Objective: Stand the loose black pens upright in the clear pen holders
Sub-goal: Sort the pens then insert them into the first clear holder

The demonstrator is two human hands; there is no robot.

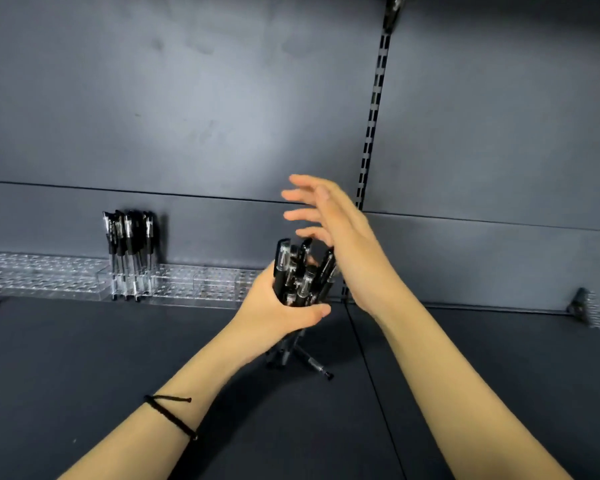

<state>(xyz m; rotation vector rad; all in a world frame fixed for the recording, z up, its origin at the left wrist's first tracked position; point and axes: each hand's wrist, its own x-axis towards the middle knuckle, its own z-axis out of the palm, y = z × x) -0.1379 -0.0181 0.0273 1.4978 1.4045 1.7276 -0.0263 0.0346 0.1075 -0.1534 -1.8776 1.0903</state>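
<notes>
Dark grey shelf board [118,358] lies open before the clear acrylic pen holders [201,282] at its back edge; left hand [278,306] grips a bundle of black capped pens [298,271], right hand [333,223] spread beside their caps

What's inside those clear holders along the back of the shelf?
One cluster of black pens stands upright in the clear holders; the other holes on view look empty. The left hand and its pen bundle cover the row's right end.

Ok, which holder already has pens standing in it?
The narrow holder with black pens upright in it; the other holders on either side show only empty holes.
</notes>
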